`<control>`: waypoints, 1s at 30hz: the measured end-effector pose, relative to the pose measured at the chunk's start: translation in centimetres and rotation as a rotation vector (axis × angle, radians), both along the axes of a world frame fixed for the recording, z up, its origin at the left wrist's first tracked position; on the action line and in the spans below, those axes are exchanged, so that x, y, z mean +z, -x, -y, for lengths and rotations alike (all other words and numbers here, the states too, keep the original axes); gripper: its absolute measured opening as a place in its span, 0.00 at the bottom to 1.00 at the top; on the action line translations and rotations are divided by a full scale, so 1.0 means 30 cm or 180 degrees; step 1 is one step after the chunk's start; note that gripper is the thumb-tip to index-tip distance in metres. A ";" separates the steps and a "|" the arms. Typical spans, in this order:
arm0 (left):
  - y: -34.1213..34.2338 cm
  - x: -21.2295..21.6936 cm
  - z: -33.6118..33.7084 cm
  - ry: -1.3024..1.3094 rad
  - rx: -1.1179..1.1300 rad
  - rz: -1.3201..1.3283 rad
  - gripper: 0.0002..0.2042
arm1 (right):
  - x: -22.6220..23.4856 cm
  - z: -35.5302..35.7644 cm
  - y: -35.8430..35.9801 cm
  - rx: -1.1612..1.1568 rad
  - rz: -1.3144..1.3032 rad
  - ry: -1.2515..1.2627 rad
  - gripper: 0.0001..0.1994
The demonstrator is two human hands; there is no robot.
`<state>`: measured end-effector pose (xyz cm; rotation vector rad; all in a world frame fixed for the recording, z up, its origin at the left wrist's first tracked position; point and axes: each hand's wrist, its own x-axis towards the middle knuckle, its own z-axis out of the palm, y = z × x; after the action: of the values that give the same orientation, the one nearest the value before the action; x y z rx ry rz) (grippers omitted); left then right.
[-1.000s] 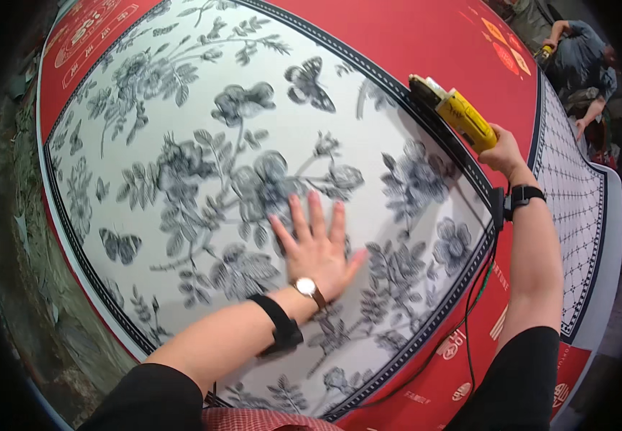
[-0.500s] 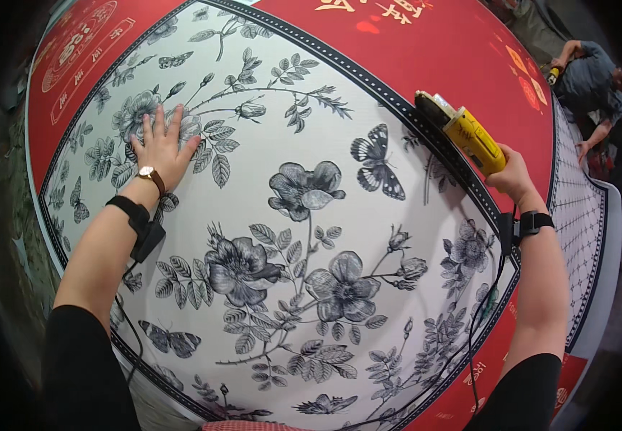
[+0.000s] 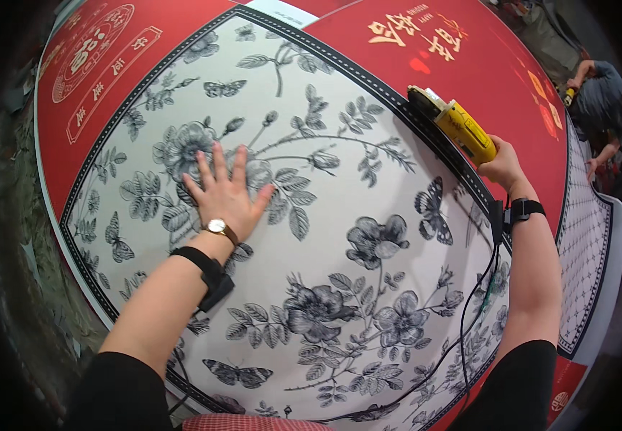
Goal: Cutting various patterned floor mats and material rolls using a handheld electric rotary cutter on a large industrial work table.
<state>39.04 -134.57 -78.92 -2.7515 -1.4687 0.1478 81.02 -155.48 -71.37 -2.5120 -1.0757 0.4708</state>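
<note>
Large red printed banner [image 3: 469, 65] with gold lettering, spread flat beneath a white floral-printed sheet [image 3: 339, 237] bordered in black.

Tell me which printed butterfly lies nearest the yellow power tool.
The dark butterfly just below the yellow power tool, beside the dotted border. The other butterflies sit near the top, left edge and bottom.

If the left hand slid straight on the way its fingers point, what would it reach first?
Probably only more of the flowered sheet: the left hand lies flat on it, fingers pointing up the picture. Farther along comes the sheet's dark border, then the red cloth.
</note>
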 end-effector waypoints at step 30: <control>0.276 -0.008 -0.972 0.0136 -0.0710 0.1544 0.38 | -0.045 -1.044 0.211 -0.0171 -0.0145 0.0034 0.32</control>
<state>30.77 -105.40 -79.16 -3.1040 -1.2159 -0.5327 74.68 -124.18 -72.73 -2.5199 -0.9888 0.5171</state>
